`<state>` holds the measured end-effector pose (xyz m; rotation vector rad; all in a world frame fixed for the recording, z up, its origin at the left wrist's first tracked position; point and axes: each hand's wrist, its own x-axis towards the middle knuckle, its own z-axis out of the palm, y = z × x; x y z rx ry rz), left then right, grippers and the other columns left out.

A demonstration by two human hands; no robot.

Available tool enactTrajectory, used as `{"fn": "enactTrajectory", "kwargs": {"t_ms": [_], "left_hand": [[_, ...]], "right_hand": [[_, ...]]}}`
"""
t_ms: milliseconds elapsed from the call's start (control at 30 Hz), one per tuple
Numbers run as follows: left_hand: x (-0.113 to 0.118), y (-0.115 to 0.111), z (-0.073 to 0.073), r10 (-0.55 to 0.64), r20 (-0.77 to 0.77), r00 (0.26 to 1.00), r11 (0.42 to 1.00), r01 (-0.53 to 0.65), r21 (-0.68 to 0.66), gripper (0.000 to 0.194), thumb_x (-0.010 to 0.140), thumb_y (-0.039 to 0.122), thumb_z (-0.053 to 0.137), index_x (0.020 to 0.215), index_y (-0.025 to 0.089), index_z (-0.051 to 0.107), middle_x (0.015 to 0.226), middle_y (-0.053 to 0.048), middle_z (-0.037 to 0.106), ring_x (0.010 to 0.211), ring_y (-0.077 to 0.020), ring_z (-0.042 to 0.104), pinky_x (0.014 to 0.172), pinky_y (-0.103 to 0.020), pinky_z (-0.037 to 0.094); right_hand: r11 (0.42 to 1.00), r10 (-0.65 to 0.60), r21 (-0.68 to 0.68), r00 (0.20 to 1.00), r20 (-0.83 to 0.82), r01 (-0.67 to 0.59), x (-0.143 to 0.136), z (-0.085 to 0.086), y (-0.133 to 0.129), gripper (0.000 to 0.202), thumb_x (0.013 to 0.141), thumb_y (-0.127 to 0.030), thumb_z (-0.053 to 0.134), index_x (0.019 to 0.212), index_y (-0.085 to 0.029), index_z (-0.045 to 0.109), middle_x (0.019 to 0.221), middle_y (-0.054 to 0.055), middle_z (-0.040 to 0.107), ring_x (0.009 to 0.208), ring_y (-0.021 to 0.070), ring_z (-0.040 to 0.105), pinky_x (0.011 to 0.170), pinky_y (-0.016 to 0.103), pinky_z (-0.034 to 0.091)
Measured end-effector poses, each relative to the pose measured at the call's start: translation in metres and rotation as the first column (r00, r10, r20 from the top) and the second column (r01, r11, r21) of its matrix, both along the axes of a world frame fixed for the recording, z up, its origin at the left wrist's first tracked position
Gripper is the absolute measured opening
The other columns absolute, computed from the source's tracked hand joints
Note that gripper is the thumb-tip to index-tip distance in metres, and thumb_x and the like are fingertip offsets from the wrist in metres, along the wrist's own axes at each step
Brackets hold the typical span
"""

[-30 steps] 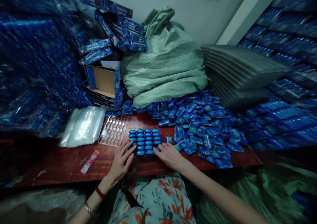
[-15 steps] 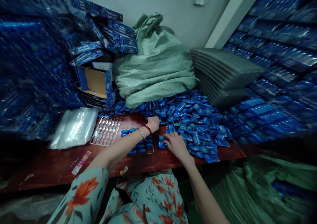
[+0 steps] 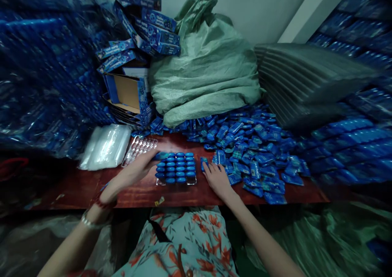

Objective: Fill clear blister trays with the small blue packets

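Pinching a blue packet [image 3: 161,156], as far as the blur is allowing a judgement, the left hand [image 3: 137,168] is hovering at nine o'clock of the blue block [image 3: 180,168], with its grip over the block's ten-o'clock corner. The right hand [image 3: 217,181] is reaching to three o'clock, its fingertips meeting the pile's edge; whether that grip is closing on anything, I cannot tell. The tabletop [image 3: 130,196] is carrying everything: a green sack [image 3: 205,68] is bulging at twelve to one o'clock, and a packet pile [image 3: 248,150] is spreading from one to three. A clear tray [image 3: 141,145] is lying at ten o'clock. For good handling, the left hand should be holding its packet level and clear of the neighbouring rows, since those smooth oval pieces are probably shifting easily. The right hand should be taking from the loose edge, not digging underneath. Smallest, a yellow scrap [image 3: 159,201] is lying at seven o'clock, best avoided.
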<state>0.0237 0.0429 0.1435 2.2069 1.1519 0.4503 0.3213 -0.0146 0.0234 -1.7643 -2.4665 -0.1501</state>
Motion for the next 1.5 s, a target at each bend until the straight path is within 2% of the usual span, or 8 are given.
{"fn": "enactTrajectory", "kwargs": {"t_ms": [200,367,533,767,967,1167,1300,1500], "left_hand": [[-0.071,-0.075,-0.056,0.264,-0.069,0.962,0.961,-0.268,-0.062,0.022,0.087,0.030,0.044,0.101,0.017,0.054,0.084,-0.004,0.065,0.069,-0.0164,0.060,0.064,-0.027,0.049],[-0.049,-0.095,-0.087,0.282,-0.031,0.959,0.959,-0.280,0.048,0.023,0.089,0.032,0.042,0.102,0.020,0.057,0.095,-0.008,0.063,0.084,-0.0191,0.062,0.074,-0.032,0.051],[-0.027,-0.089,-0.100,0.324,0.068,0.943,0.931,-0.331,0.154,0.027,0.091,0.032,0.042,0.111,0.019,0.053,0.100,-0.009,0.063,0.093,-0.0214,0.061,0.080,-0.037,0.051],[-0.033,-0.079,-0.108,0.398,0.137,0.907,0.913,-0.407,0.039,0.020,0.088,0.031,0.047,0.101,0.018,0.056,0.097,-0.009,0.065,0.091,-0.0203,0.062,0.083,-0.038,0.050],[-0.037,-0.076,-0.109,0.402,0.180,0.898,0.915,-0.399,-0.053,0.021,0.086,0.033,0.052,0.098,0.017,0.058,0.094,-0.007,0.067,0.087,-0.0193,0.063,0.080,-0.034,0.051],[-0.037,-0.080,-0.103,0.411,0.184,0.893,0.911,-0.403,-0.085,0.021,0.086,0.033,0.052,0.099,0.017,0.057,0.096,-0.007,0.066,0.088,-0.0187,0.062,0.074,-0.031,0.052],[-0.035,-0.083,-0.101,0.340,0.126,0.932,0.938,-0.346,0.030,0.020,0.089,0.028,0.045,0.103,0.017,0.056,0.097,-0.008,0.063,0.089,-0.0184,0.061,0.077,-0.031,0.051],[-0.031,-0.077,-0.093,0.093,-0.194,0.977,0.977,-0.052,0.208,0.035,0.088,0.009,0.033,0.116,0.018,0.052,0.103,-0.010,0.059,0.092,-0.0198,0.057,0.080,-0.033,0.048]], "right_hand": [[0.992,-0.110,-0.010,0.828,-0.550,0.124,0.029,0.024,-0.008,0.035,0.094,-0.031,0.031,0.112,-0.015,0.054,0.098,0.012,0.065,0.090,0.0218,0.060,0.079,0.035,0.047],[0.967,-0.212,-0.252,0.674,-0.708,0.041,0.025,0.029,-0.051,0.032,0.094,-0.034,0.034,0.115,-0.020,0.053,0.102,0.007,0.067,0.093,0.0187,0.063,0.083,0.032,0.050],[0.977,-0.090,-0.204,0.738,-0.669,-0.066,-0.007,0.020,-0.059,0.033,0.094,-0.027,0.034,0.122,-0.022,0.050,0.114,0.008,0.061,0.106,0.0187,0.059,0.090,0.033,0.049],[0.967,-0.021,-0.207,0.762,-0.647,-0.150,-0.018,0.028,-0.031,0.033,0.093,-0.024,0.033,0.122,-0.021,0.049,0.111,0.010,0.061,0.102,0.0202,0.059,0.087,0.036,0.049],[0.812,-0.532,-0.580,0.326,-0.781,-0.063,-0.019,0.014,-0.035,0.035,0.087,-0.048,0.042,0.106,-0.021,0.053,0.070,0.000,0.062,0.054,0.0153,0.062,0.053,0.028,0.052],[0.601,-0.799,-0.780,-0.143,-0.584,-0.176,-0.021,0.007,-0.055,0.050,0.069,-0.046,0.069,0.107,-0.018,0.053,0.069,-0.002,0.062,0.055,0.0143,0.065,0.053,0.025,0.054],[0.529,-0.846,-0.788,-0.272,-0.459,-0.314,-0.021,0.014,-0.063,0.048,0.069,-0.035,0.073,0.110,-0.019,0.053,0.075,0.000,0.065,0.058,0.0140,0.067,0.055,0.025,0.056],[0.555,-0.825,-0.776,-0.315,-0.469,-0.299,-0.023,0.012,-0.070,0.037,0.074,-0.038,0.067,0.103,-0.018,0.056,0.068,0.000,0.063,0.061,0.0138,0.067,0.060,0.024,0.055]]}}
